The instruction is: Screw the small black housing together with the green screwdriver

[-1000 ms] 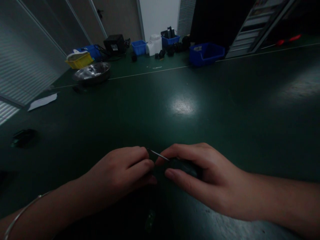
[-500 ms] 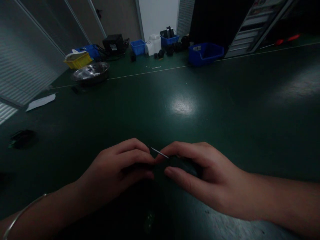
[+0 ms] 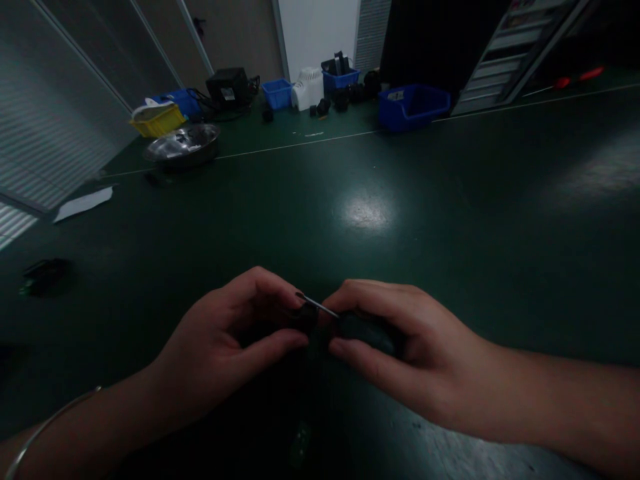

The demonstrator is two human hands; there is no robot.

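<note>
My right hand (image 3: pixel 425 353) is closed around a dark, rounded piece (image 3: pixel 367 331) with a thin silver shaft (image 3: pixel 320 306) reaching toward the left hand, much like a short screwdriver; the dim light hides its exact kind. My left hand (image 3: pixel 225 333) is curled, with a small dark part (image 3: pixel 306 315) between thumb and fingers. The shaft's far end lies at the left fingertips, beside that part. Both hands are just above the dark green tabletop (image 3: pixel 280 220). A small dark item with a faint green glint (image 3: pixel 300 440) shows below them.
A dark green-edged part (image 3: pixel 45 275) and a white strip (image 3: pixel 85 202) lie on the left. Farther back stand a metal bowl (image 3: pixel 183 145), a yellow bin (image 3: pixel 159 120), a white housing (image 3: pixel 307 89) and a blue bin (image 3: pixel 414 107). A red-handled tool (image 3: pixel 580 78) lies far right.
The left fingers have shifted and spread from the thumb, bringing the small dark part into sight. The right hand stays almost in place with its shafted piece.
</note>
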